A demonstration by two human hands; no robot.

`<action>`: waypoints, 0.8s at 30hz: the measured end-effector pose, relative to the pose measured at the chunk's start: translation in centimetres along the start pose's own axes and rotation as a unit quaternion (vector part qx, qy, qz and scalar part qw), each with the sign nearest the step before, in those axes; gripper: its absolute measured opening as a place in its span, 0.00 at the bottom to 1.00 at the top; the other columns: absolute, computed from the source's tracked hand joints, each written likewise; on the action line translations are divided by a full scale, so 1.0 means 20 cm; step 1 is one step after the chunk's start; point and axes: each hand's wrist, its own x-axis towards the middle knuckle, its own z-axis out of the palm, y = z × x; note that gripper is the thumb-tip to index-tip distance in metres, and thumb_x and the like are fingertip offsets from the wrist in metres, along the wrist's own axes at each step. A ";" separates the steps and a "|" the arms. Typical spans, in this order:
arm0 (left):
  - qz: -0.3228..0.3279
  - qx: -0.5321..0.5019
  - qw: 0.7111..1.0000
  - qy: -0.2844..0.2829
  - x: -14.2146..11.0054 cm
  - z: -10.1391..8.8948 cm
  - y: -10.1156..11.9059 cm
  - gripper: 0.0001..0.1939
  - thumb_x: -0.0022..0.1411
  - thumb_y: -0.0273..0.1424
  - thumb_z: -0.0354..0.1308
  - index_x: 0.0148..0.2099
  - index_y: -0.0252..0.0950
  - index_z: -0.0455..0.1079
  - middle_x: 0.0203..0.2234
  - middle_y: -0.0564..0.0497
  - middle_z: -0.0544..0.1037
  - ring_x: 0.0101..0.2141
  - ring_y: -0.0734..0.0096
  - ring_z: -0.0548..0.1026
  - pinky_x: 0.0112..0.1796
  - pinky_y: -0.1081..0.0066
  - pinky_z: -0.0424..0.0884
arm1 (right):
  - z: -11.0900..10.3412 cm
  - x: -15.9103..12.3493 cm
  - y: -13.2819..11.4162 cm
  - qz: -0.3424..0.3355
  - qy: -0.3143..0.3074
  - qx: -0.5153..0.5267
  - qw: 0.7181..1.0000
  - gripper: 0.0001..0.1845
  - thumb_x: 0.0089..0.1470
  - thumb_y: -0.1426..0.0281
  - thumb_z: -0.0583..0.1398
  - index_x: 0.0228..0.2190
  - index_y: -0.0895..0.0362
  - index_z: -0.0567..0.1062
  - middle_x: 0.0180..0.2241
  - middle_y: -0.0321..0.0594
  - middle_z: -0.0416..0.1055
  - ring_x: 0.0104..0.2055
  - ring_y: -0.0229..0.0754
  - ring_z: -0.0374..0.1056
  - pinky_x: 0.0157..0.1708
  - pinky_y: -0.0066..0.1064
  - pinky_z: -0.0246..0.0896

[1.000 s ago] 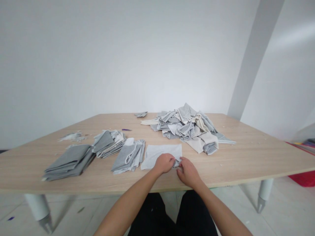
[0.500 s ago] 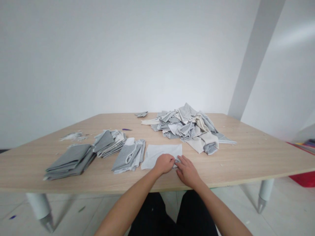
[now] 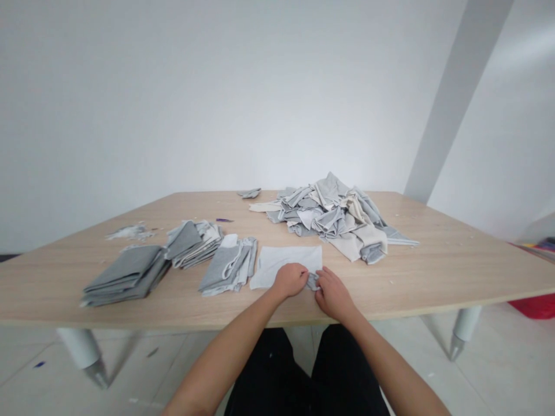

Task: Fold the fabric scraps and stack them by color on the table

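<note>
A pale grey-white cloth (image 3: 284, 259) lies flat on the wooden table (image 3: 455, 271) in front of me. My left hand (image 3: 289, 279) is closed over the cloth's near edge. My right hand (image 3: 333, 293) sits right beside it, fingers curled, pinching the same near right corner, where a small grey fold of fabric shows between the two hands. A loose heap of grey, white and cream cloths (image 3: 336, 218) is piled behind the flat cloth, to the right.
Three stacks of folded cloths lie to the left: a dark grey stack (image 3: 125, 277), a mixed one (image 3: 193, 241) and a lighter one (image 3: 229, 267). Small scraps (image 3: 129, 232) and a lone grey piece (image 3: 250, 193) lie farther back. A red object (image 3: 535, 305) sits on the floor at right.
Both hands stay at the cloth's near right corner; the right fingers opened flat for a moment and have curled back onto the fabric. The view has tilted up slightly.
</note>
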 end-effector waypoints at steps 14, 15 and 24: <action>0.028 -0.009 0.999 -0.024 -0.04 0.04 0.05 0.17 0.63 0.35 0.50 0.52 0.41 0.69 0.48 0.48 0.76 0.48 0.60 0.71 0.47 0.64 0.66 | -0.03 0.00 0.00 0.013 -0.036 -0.003 0.999 0.09 0.47 0.74 0.57 0.33 0.58 0.74 0.53 0.52 0.67 0.59 0.49 0.57 0.61 0.44 0.48; 0.032 -0.009 0.999 -0.024 -0.03 0.04 0.06 0.15 0.63 0.35 0.50 0.48 0.40 0.72 0.45 0.47 0.77 0.48 0.59 0.72 0.47 0.64 0.66 | -0.02 0.00 0.00 0.015 -0.036 -0.002 0.999 0.10 0.47 0.74 0.57 0.34 0.58 0.74 0.53 0.52 0.67 0.59 0.50 0.56 0.61 0.44 0.48; 0.012 -0.008 1.000 0.009 -0.04 0.02 0.08 0.16 0.66 0.34 0.44 0.41 0.37 0.73 0.41 0.46 0.77 0.44 0.63 0.72 0.43 0.67 0.67 | 0.00 0.00 0.02 0.026 -0.031 0.004 0.999 0.08 0.48 0.74 0.56 0.32 0.60 0.74 0.53 0.55 0.66 0.59 0.51 0.55 0.59 0.44 0.50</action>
